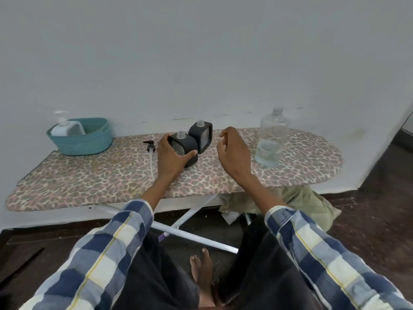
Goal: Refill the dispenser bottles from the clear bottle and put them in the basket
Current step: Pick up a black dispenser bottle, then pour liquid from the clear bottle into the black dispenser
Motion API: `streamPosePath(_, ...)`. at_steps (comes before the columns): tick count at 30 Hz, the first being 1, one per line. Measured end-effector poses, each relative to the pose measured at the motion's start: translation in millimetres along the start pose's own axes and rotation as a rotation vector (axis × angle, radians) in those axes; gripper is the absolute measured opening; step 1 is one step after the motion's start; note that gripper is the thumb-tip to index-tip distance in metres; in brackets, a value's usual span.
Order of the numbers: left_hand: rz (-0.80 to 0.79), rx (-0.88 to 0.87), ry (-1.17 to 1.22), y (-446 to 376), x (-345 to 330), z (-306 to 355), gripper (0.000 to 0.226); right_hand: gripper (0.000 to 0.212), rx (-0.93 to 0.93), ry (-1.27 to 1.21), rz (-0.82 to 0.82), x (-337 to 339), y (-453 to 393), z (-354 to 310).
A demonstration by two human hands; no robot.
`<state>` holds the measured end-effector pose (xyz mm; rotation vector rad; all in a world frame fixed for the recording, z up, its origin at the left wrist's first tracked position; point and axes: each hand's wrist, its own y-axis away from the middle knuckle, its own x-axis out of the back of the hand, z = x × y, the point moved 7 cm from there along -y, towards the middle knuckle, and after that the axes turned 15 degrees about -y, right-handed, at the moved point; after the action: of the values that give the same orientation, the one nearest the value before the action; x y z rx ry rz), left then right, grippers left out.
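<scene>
Three dispenser bottles: white one in basket [80,142] at board's left end, pump [150,147] loose beside. Left hand [171,153] wraps fingers round near black bottle [183,148]; second black bottle [200,136] just behind, both uncapped. Right hand [232,151] hovers, fingers loosely curled, empty. Clear bottle [271,137] right end, low liquid; looks light, smooth, grip mid-body.

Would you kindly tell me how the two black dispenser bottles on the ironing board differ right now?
The left hand grips the nearer black bottle; the farther black bottle stands untouched. The nearer one sits left and closer to the person, the farther one behind it towards the wall. Both are square, upright and uncapped, with no pump fitted.
</scene>
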<state>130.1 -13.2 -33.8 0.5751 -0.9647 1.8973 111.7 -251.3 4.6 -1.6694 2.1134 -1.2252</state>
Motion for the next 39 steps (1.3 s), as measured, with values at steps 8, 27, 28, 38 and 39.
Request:
streamPosePath(8, -0.003, -0.050, 0.001, 1, -1, 10, 0.108, 0.043, 0.001, 0.098, 0.375, 74, 5, 33)
streamPosePath(27, -0.154, -0.024, 0.226, 8, -17, -18, 0.119, 0.078, -0.357, -0.143, 0.210, 97, -8, 111)
streamPosePath(28, -0.149, -0.029, 0.225, 7, -16, -20, 0.118, 0.077, -0.322, -0.118, 0.177, 94, -9, 107)
streamPosePath(38, -0.097, -0.116, 0.183, 13, -16, -25, 0.120, 0.078, 0.037, 0.207, -0.216, 42, -24, 55)
streamPosePath(39, -0.089, -0.136, 0.177, 15, -15, -22, 0.119, 0.078, 0.050, 0.222, -0.234, 37, -25, 53)
